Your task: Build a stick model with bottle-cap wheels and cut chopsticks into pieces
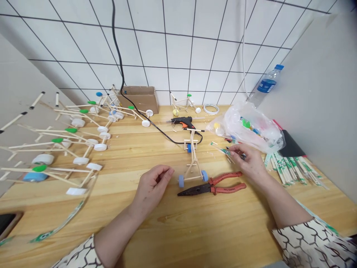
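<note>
Tiled wall: white squares with dark joints are filling our background [178,52].
Wooden table: we are looking down on a pale, grained top [200,234].
Row of stick models: at left, several wooden models [57,140] with mostly white wheels and green caps are standing close together.
Plastic bag: a clear bag [259,115] holding green, blue and white bits is lying at back right.
Left hand: we are seeing it [153,186] near the middle, thumb and forefinger tips pressed together; we cannot tell whether anything is between them.
Right hand: it [249,160] is reaching in from the right, fingers curled over small pieces; we cannot tell whether it is pinching one.
Wrapped sticks: a spread of green-and-white packets [290,169] is lying beyond the right forearm.
Pliers: red-handled, they are lying [211,188] between the hands, handles pointing right.
Blue-wheeled model: we are finding it [194,160] at centre, just beyond the pliers, between the hands.
Cardboard box: it is sitting [142,104] against the wall.
Glue gun: black and orange, it is lying [182,121] behind the blue-wheeled model.
Wrapper strip: a green-and-white scrap [225,151] is lying at the right fingertips.
</note>
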